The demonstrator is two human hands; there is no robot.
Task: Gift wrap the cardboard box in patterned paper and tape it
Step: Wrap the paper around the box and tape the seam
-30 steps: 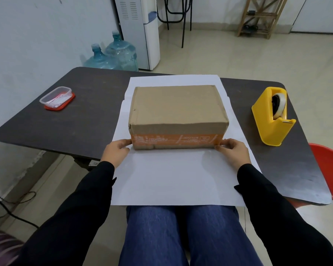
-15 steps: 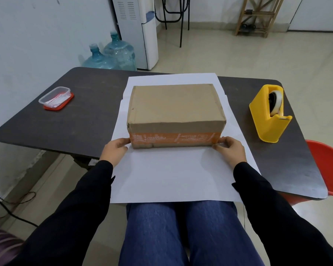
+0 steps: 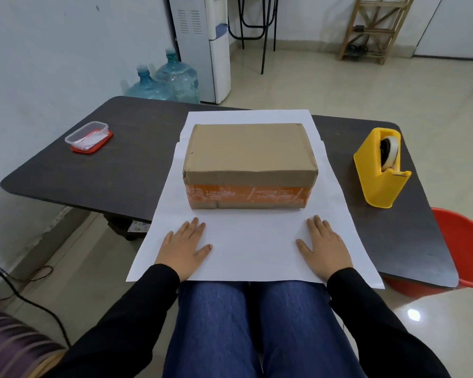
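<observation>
A brown cardboard box (image 3: 248,151) with an orange printed band on its near side sits in the middle of a white sheet of wrapping paper (image 3: 253,246), plain side up. The sheet hangs over the table's near edge above my lap. My left hand (image 3: 185,248) lies flat on the paper, fingers straight, a little in front of the box's left corner. My right hand (image 3: 322,248) lies flat the same way in front of the right corner. Neither hand touches the box. A yellow tape dispenser (image 3: 380,167) stands to the right of the paper.
The dark table (image 3: 137,165) carries a clear plastic container with a red lid (image 3: 88,136) at the left. A red tub (image 3: 464,249) stands on the floor past the table's right corner. Water bottles (image 3: 172,79) and a dispenser stand behind the table.
Both hands have let go of the box's near bottom corners and drawn back towards me; they now lie flat on the paper.
</observation>
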